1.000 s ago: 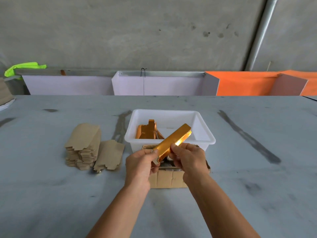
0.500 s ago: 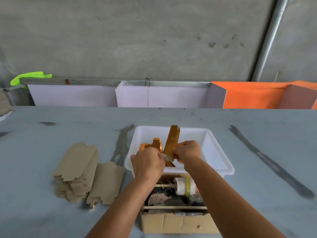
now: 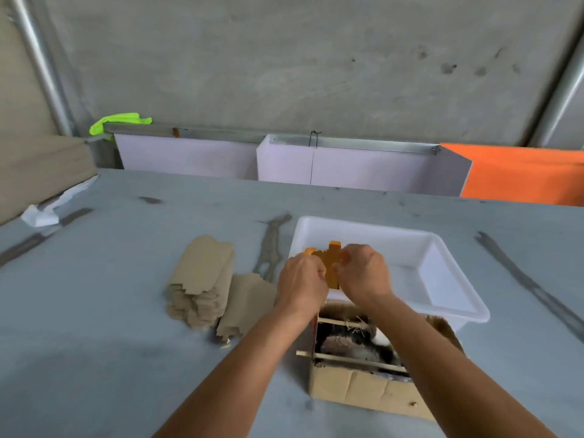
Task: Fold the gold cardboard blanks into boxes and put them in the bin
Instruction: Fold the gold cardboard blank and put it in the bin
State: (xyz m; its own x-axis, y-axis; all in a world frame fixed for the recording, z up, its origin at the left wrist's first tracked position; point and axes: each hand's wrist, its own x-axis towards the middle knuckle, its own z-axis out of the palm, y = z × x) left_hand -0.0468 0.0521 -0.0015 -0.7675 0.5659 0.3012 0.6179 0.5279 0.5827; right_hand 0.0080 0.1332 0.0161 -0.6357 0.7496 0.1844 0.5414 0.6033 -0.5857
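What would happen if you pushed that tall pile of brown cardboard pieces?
The stack of cardboard blanks would probably slide apart: its loose flat sheets already sit unevenly. Each looks thin, so likely light and bendy. The shorter pile beside it might get shoved too.

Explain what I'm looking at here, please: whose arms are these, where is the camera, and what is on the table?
There is no machine here. A person wears one camera on the head, looking forward and down, so the bare arms entering from the bottom are their own. The left hand and right hand both grip a gold cardboard piece, held over the near edge of the white bin. On the grey table, left of the hands, sits a stack of flat brown blanks. Nearest the person is an open cardboard carton of odds and ends that I cannot make out.
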